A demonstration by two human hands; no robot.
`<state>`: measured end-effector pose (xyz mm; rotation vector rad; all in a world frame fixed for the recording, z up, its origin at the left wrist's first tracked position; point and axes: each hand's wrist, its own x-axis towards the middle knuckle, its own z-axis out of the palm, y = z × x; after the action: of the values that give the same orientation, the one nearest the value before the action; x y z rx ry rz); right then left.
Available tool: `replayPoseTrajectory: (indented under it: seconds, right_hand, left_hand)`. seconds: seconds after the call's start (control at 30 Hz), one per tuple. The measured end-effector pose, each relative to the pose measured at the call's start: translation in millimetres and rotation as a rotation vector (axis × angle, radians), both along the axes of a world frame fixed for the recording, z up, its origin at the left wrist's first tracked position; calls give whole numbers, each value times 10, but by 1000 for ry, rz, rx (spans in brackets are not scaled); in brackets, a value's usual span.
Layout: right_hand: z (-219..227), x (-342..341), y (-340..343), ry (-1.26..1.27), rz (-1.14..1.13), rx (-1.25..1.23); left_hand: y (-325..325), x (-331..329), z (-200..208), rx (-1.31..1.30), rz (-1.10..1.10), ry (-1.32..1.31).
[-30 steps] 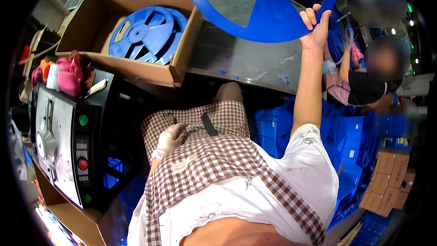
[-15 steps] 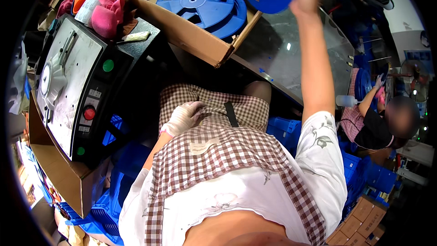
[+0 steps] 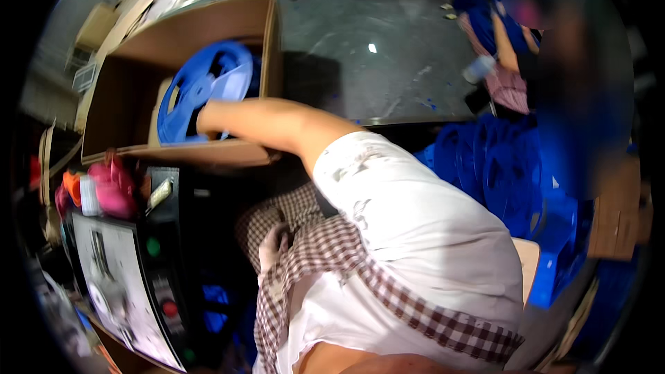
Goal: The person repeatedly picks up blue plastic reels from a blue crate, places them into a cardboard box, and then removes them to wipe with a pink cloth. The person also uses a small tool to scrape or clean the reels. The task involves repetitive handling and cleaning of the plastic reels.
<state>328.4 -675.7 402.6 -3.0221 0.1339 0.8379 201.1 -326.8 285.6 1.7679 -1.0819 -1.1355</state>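
Observation:
Inside an open cardboard box (image 3: 271, 55) at the far left, a blue plastic reel (image 3: 232, 82) with cut-out openings stands tilted. My bare right hand (image 3: 216, 118) reaches over the box's near side and closes on the reel's lower rim; motion blurs the fingers. Part of another blue piece shows behind the reel. My left hand (image 3: 271, 244), in a pale glove, rests on the checked apron (image 3: 332, 244) over my lap, holding nothing, its fingers loosely apart.
A grey metal table (image 3: 388, 41) extends right of the box. At the near left stands a machine (image 3: 114, 284) with green and red buttons, pink cloth-like items (image 3: 114, 187) behind it. Several blue reels (image 3: 492, 166) stand at my right. Another person (image 3: 506, 83) works beyond, blurred.
My view has turned left. My right hand has moved from above the table into the box, bringing a blue reel with it. The left hand stays on my lap.

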Motion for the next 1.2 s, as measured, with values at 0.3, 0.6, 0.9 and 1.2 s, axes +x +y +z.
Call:
replayPoseTrajectory:
  seconds: [0.3,0.6,0.9,1.2]
  right_hand:
    - [372,-523,28,-290,-140,306]
    - [2583,-3117,1059,-1119,256,2027]
    - [2738,-3850,1222,-950,629,2546]
    - [2384,-3494,96,-1105,798,2739]
  left_hand:
    - [-198,26,208,82,242,497]
    - [-889,-40,1161,-392,-204,-276]
    - [-2106,53,1815,-672,25,-577]
    - [-3039,431,1444,-205,63,-846]
